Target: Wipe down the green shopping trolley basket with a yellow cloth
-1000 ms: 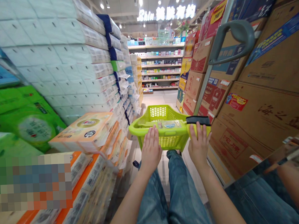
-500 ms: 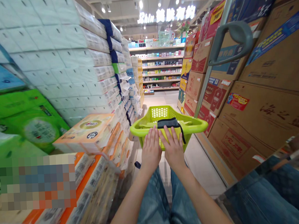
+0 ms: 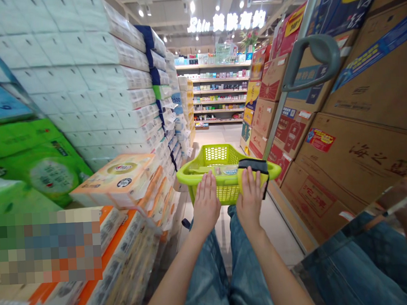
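While hands (image 3: 206, 204) (image 3: 250, 201) rest on its rim, lime-green basket (image 3: 220, 155), black handle (image 3: 254, 166) (draped over)

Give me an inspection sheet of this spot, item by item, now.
surface: pale tiled floor of a shop aisle.
job's things: lime-green plastic basket with a black handle strap over its near rim; a flat packaged item inside, label unreadable.
clutter: small dark object low beside the basket, too small to identify.
hands: left hand flat on the near rim; right hand on the strap and rim.
cables: nothing seen.
surroundings: stacked tissue packs on the left, cardboard cartons on the right, a grey loop handle on a pole, stocked shelves ahead, a mirror panel lower right.
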